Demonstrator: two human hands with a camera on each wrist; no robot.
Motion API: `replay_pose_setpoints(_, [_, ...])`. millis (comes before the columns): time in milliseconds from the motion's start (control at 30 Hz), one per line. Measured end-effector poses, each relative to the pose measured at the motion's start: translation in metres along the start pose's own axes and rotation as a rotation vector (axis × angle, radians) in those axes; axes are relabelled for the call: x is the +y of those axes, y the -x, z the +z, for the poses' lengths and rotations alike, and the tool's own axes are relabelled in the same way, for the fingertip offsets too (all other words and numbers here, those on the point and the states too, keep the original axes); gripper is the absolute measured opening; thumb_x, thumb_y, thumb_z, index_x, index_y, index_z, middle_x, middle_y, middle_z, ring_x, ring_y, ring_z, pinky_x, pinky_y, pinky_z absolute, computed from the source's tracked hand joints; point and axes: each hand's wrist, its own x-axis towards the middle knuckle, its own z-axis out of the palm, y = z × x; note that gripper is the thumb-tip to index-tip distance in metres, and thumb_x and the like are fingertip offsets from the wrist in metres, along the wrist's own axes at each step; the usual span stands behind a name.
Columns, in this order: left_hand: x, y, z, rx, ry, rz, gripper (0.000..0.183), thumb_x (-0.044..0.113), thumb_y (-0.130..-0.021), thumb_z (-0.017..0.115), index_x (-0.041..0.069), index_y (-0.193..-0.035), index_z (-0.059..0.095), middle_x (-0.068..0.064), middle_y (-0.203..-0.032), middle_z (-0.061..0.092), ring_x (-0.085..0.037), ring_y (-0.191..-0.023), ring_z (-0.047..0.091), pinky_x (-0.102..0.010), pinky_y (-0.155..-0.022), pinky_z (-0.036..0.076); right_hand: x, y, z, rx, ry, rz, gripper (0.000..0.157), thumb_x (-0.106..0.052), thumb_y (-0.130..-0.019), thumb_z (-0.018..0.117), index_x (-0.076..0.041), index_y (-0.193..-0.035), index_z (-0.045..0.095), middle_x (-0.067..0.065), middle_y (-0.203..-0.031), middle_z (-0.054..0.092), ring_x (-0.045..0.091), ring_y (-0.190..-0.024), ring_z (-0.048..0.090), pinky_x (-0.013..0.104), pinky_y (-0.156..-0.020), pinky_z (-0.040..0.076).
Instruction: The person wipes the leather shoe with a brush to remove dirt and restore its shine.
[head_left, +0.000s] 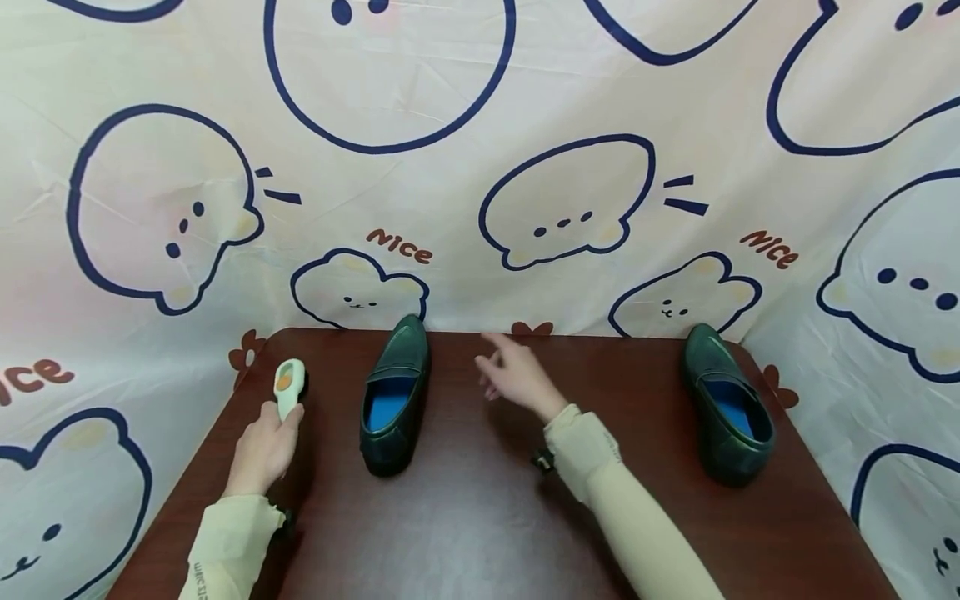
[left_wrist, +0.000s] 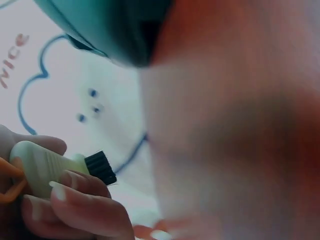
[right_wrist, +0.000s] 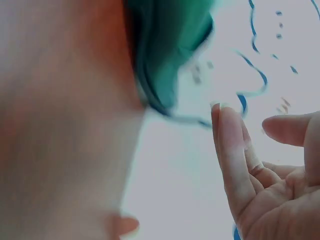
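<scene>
In the head view my left hand [head_left: 262, 450] grips a small pale brush [head_left: 289, 390] near the table's left side. Its head has an orange patch and a dark side facing right. The left wrist view shows the fingers around the pale brush body [left_wrist: 42, 165], with short black bristles [left_wrist: 101, 167] at one end and an orange strip at the other. A dark green loafer [head_left: 397, 400] with a blue insole stands between my hands, toe toward the wall. My right hand [head_left: 521, 379] hovers right of this shoe, index finger extended, holding nothing.
A second green loafer [head_left: 726, 408] stands near the right edge of the brown table [head_left: 420, 542]. Behind and beside the table hangs a pale sheet [head_left: 450, 192] printed with blue cartoon outlines. Dark bands are worn on both wrists.
</scene>
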Motion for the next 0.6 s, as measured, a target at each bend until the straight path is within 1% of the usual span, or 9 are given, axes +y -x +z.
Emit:
replay_pose_setpoints(133, [0.029, 0.005, -0.004, 0.07, 0.02, 0.081, 0.061, 0.057, -0.099, 0.025, -0.002, -0.11, 0.037, -0.012, -0.07, 0.043, -0.024, -0.054, 0.044, -0.035, -0.049, 0.035, 0.008, 0.012, -0.044, 0.088, 0.06, 0.006, 0.05, -0.026, -0.099, 0.053, -0.016, -0.145, 0.037, 0.013, -0.084, 0.066, 0.021, -0.061, 0.066, 0.03, -0.055, 0.054])
replay_pose_setpoints(200, [0.043, 0.008, -0.004, 0.088, 0.035, 0.116, 0.06, 0.057, -0.099, 0.027, -0.001, -0.111, 0.037, -0.012, -0.069, 0.043, -0.024, -0.053, 0.044, -0.035, -0.049, 0.035, 0.011, 0.02, -0.065, 0.121, 0.105, 0.01, 0.05, -0.026, -0.099, 0.053, -0.014, -0.145, 0.038, 0.014, -0.086, 0.066, 0.02, -0.063, 0.066, 0.03, -0.057, 0.054])
replay_pose_setpoints(267, [0.057, 0.01, -0.002, 0.102, 0.041, 0.152, 0.06, 0.058, -0.099, 0.029, 0.0, -0.112, 0.037, -0.011, -0.069, 0.044, -0.023, -0.053, 0.044, -0.034, -0.049, 0.036, 0.014, 0.029, -0.084, 0.149, 0.167, 0.015, 0.049, -0.027, -0.099, 0.052, -0.014, -0.145, 0.038, 0.012, -0.087, 0.066, 0.02, -0.066, 0.066, 0.03, -0.059, 0.054])
replay_pose_setpoints(333, [0.07, 0.011, 0.002, 0.105, 0.054, 0.185, 0.059, 0.058, -0.098, 0.031, 0.001, -0.114, 0.038, -0.011, -0.069, 0.044, -0.023, -0.053, 0.044, -0.034, -0.048, 0.037, 0.017, 0.04, -0.104, 0.181, 0.234, 0.02, 0.049, -0.026, -0.099, 0.052, -0.013, -0.144, 0.039, 0.011, -0.088, 0.066, 0.021, -0.067, 0.066, 0.032, -0.06, 0.053])
replay_pose_setpoints(433, [0.088, 0.01, 0.01, 0.107, 0.047, 0.255, 0.057, 0.057, -0.098, 0.034, 0.003, -0.115, 0.04, -0.01, -0.068, 0.045, -0.022, -0.053, 0.045, -0.034, -0.048, 0.037, 0.025, 0.057, -0.135, 0.23, 0.32, 0.039, 0.047, -0.027, -0.1, 0.05, -0.011, -0.143, 0.04, 0.011, -0.09, 0.066, 0.021, -0.07, 0.066, 0.033, -0.061, 0.052])
replay_pose_setpoints(600, [0.117, 0.013, 0.024, 0.072, 0.028, 0.344, 0.05, 0.055, -0.098, 0.038, 0.006, -0.111, 0.042, -0.009, -0.067, 0.047, -0.02, -0.052, 0.045, -0.033, -0.048, 0.037, 0.044, 0.084, -0.176, 0.319, 0.412, 0.066, 0.048, -0.031, -0.1, 0.048, -0.008, -0.142, 0.042, 0.013, -0.09, 0.067, 0.021, -0.068, 0.066, 0.034, -0.059, 0.052])
